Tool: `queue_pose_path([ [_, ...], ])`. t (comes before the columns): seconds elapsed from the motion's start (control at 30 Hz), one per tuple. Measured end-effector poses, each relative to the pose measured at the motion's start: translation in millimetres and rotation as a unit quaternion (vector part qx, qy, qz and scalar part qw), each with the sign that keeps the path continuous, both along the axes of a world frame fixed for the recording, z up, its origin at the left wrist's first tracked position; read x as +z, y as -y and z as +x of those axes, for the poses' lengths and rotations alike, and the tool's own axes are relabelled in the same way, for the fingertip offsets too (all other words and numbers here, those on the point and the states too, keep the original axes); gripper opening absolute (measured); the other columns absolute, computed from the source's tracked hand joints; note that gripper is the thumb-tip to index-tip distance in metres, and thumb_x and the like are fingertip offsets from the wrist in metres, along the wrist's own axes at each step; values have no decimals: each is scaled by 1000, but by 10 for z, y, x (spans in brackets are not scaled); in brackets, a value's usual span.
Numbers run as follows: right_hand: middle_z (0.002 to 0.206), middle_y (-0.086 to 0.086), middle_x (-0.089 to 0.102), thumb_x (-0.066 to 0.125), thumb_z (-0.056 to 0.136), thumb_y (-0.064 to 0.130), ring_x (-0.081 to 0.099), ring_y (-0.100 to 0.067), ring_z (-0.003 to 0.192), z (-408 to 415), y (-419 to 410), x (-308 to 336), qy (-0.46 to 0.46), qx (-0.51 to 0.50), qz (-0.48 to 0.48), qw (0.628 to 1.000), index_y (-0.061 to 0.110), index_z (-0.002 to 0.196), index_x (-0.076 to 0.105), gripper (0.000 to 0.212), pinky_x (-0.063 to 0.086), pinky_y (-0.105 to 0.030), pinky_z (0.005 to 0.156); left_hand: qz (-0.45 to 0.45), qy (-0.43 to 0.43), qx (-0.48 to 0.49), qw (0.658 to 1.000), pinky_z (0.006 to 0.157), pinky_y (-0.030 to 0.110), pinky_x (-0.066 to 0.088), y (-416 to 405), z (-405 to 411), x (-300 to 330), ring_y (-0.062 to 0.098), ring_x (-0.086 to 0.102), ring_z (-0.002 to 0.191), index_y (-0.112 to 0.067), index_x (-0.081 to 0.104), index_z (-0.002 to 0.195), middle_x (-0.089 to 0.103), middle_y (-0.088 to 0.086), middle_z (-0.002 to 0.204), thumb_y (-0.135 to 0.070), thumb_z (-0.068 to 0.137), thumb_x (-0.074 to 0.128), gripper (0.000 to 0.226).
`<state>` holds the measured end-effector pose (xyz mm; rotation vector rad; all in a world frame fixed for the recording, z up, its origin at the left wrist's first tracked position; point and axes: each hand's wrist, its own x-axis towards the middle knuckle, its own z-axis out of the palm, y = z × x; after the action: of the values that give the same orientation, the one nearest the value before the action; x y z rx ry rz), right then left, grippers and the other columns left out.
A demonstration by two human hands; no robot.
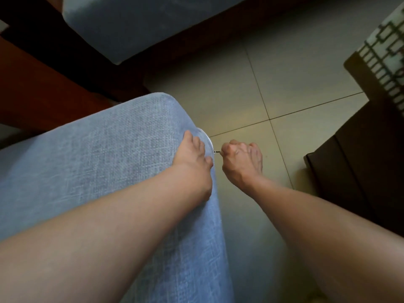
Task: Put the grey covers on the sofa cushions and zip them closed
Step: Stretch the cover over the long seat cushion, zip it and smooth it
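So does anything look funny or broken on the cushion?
Nothing looks broken. One small thing: at the cushion's corner a pale sliver shows past the grey cover's edge, right where the right hand pinches the zip pull. The left hand presses the cover flat there.

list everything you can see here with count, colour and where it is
covered cushion: one, grey-blue, lower left, under the left hand
second cushion: one, grey-blue, top, on the wooden frame
zip pull: one, silver, at the near cushion's right edge
wooden frame: one, reddish brown, upper left
tiled floor: beige, centre and right
dark furniture: one, dark brown, right edge
lattice panel: one, pale with dark lines, upper right
left hand: pressing on the cushion edge
right hand: pinching the zip pull
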<state>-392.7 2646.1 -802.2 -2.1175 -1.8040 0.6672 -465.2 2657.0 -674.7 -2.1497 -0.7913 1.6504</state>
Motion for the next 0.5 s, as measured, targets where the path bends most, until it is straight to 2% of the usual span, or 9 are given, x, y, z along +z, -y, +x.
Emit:
queue_pose_path([
  [0.23, 89, -5, 62, 43, 86, 10, 36, -25, 68, 36, -399, -25, -2, -3, 8, 1000, 16, 75, 54, 17, 21, -30, 71, -5, -11, 21, 1000, 113, 51, 0, -214, 23, -60, 35, 2, 142, -16, 6, 150, 3, 21, 155, -61, 92, 34, 79],
  [0.33, 91, -5, 62, 43, 88, 10, 36, -26, 70, 22, -500, -1, -13, -12, -17, 1000, 18, 73, 49, 18, 28, -34, 81, -9, -10, 28, 1000, 114, 50, 0, -267, 41, -70, 35, 2, 143, -17, 7, 150, 3, 21, 155, -63, 91, 34, 79],
  [0.4, 93, -5, 62, 42, 87, 8, 37, -25, 72, 3, -550, 38, -12, -11, -27, 999, 16, 77, 55, 19, 31, -36, 89, -11, -7, 31, 999, 114, 50, 0, -276, 47, -63, 34, 3, 142, -17, 8, 150, 4, 21, 155, -62, 91, 35, 79],
  [0.5, 99, -6, 63, 41, 90, 9, 51, -28, 84, 2, -628, 114, -4, 13, -42, 999, 13, 88, 62, 22, 31, -36, 88, -16, -2, 33, 999, 113, 51, 0, -297, 37, -21, 33, 5, 142, -16, 13, 149, 9, 20, 154, -58, 93, 35, 74],
])
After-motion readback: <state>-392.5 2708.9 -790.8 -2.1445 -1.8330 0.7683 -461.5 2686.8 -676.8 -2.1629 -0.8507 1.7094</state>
